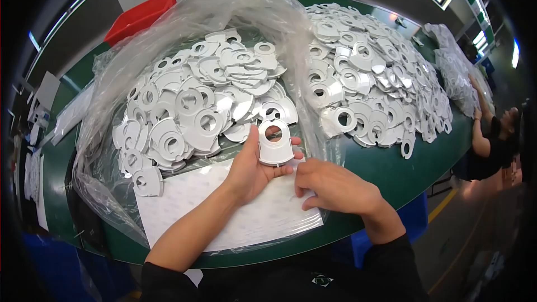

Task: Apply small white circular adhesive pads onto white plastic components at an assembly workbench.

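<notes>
My left hand (249,169) holds a white plastic plate (275,151) with a large round hole, its rounded end pointing away from me. The thumb lies along its left edge and the fingers reach round beneath to the right. Just right of the plate, my right hand (341,187) is closed, fingers curled and pressed together. What they pinch, if anything, is hidden or too small to name. Under both hands lies a white sheet (201,221) with a faint repeated pattern and a glossy clear edge. One loose white plate (147,182) rests on its upper left corner.
A heap of similar white plates (184,100) lies in a clear plastic bag (106,128) beyond my hands. A second heap (386,89) covers the green table (386,168) to the right. A red bin (140,17) stands far left. Another person (486,134) works at the right edge.
</notes>
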The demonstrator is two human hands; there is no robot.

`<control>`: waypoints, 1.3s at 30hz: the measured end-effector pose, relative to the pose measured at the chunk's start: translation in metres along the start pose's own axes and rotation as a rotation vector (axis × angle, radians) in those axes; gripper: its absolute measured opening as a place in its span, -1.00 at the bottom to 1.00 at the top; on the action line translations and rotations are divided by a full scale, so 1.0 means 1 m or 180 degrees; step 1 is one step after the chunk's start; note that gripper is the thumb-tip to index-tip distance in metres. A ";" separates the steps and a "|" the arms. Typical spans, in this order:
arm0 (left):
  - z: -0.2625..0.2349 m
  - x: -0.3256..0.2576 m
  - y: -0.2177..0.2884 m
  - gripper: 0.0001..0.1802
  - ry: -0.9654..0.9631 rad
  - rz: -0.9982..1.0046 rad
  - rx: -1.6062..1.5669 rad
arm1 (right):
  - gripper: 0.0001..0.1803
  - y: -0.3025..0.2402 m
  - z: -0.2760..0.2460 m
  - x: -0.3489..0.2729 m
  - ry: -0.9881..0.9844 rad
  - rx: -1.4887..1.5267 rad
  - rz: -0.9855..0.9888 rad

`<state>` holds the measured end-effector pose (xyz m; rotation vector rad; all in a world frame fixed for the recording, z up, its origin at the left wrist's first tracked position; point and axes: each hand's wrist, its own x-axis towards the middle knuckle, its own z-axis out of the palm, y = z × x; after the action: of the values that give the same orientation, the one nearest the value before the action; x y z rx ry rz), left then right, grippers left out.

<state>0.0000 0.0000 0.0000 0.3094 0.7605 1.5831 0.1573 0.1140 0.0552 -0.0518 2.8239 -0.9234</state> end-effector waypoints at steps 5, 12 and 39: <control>-0.002 0.001 0.004 -0.33 0.0042 0.0105 -0.0206 | -0.85 -0.011 -0.002 -0.004 0.0022 -0.0368 0.0040; -0.003 0.001 0.000 -0.34 0.0077 0.0141 -0.0135 | -0.76 0.001 -0.047 -0.016 0.0376 0.2045 -0.1183; -0.004 0.001 -0.006 -0.29 -0.0123 0.0086 -0.0041 | -0.88 0.029 0.018 0.047 0.1803 0.3681 0.0343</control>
<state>0.0020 -0.0006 -0.0071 0.3414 0.7187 1.6023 0.1151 0.1229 0.0162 0.5642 2.1441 -2.6529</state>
